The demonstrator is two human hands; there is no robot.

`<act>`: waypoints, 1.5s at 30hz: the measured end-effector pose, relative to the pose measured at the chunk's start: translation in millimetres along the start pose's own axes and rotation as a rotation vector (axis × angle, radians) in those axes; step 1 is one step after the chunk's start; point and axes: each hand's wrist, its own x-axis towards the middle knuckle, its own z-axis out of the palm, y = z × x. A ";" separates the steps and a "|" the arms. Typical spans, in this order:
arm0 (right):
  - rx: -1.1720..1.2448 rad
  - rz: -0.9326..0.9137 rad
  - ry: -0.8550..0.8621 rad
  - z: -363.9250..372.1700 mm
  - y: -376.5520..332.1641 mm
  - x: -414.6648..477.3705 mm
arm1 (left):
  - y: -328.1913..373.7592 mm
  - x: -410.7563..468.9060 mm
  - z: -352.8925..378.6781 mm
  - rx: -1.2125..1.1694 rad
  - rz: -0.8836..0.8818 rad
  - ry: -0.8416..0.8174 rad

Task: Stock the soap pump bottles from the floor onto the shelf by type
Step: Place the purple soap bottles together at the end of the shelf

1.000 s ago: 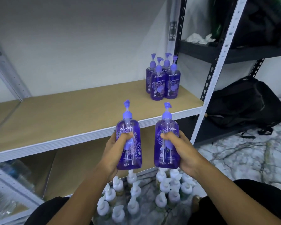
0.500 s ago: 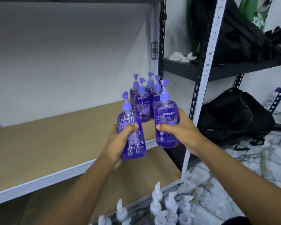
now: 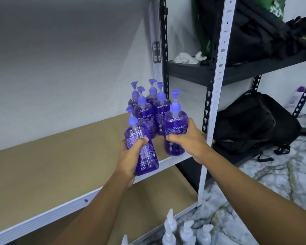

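Head view: the left hand (image 3: 131,154) wraps a tilted purple Guardian pump bottle (image 3: 147,157) at the shelf (image 3: 60,156) edge. The right hand (image 3: 189,140) grips another bottle (image 3: 175,121) upright beside the purple cluster (image 3: 145,110). They're full, probably hefty and slick, so hold the body, not the pump. Labels read "guardian" and "500m".

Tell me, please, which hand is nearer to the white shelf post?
Right. The right hand sits just left of the white post; the left hand is clearly farther left.
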 end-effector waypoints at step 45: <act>-0.232 -0.017 0.092 7.5 45.0 24.1 | -6.4 -3.5 2.5 0.124 0.017 0.026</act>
